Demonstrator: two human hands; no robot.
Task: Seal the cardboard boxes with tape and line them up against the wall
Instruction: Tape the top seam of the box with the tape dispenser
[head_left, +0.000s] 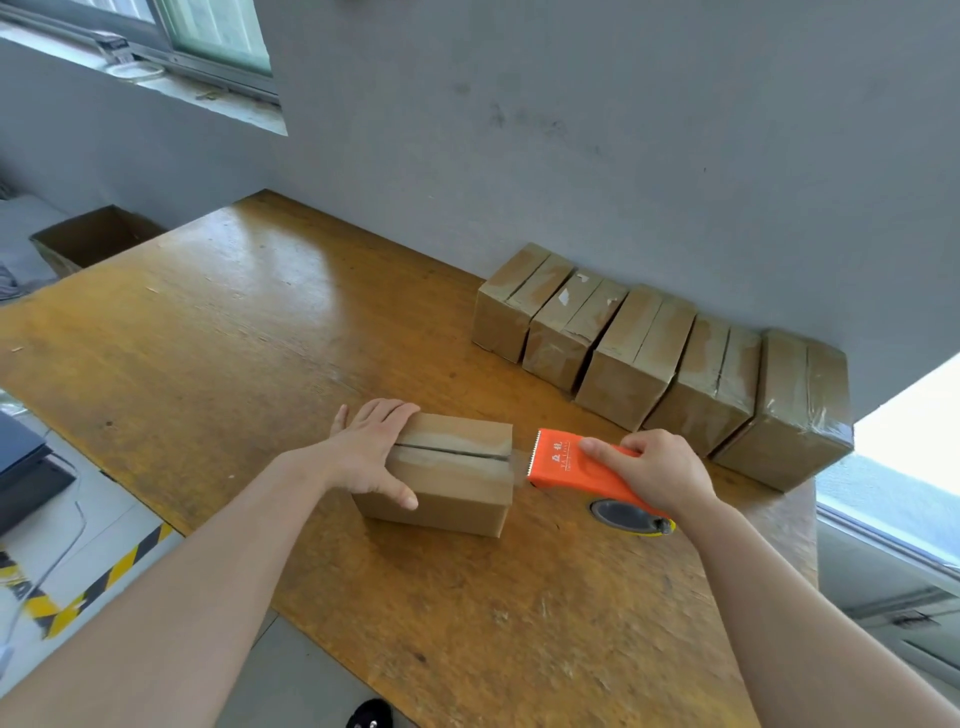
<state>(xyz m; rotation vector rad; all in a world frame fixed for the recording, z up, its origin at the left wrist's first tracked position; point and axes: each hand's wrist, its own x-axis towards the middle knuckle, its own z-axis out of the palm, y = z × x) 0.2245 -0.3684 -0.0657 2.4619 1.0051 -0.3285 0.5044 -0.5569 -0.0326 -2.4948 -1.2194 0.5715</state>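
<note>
At centre frame on the wooden table (234, 332), the left hand (371, 447) lies flat, fingers straight, on the cardboard box (457, 480). The right hand (660, 470) grips the orange tape dispenser (574, 462) at the box's right end. Taping is apparently finishing; next the tape needs cutting, then the box joins the taped row (660, 353) at right by the wall.

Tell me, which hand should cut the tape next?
The right hand, probably: it grips the orange tape dispenser at the right end of the box, while the left hand presses it down.

Tape roll (623, 515) mostly under right hand (662, 470); lettering on dispenser (558, 470) illegible.
</note>
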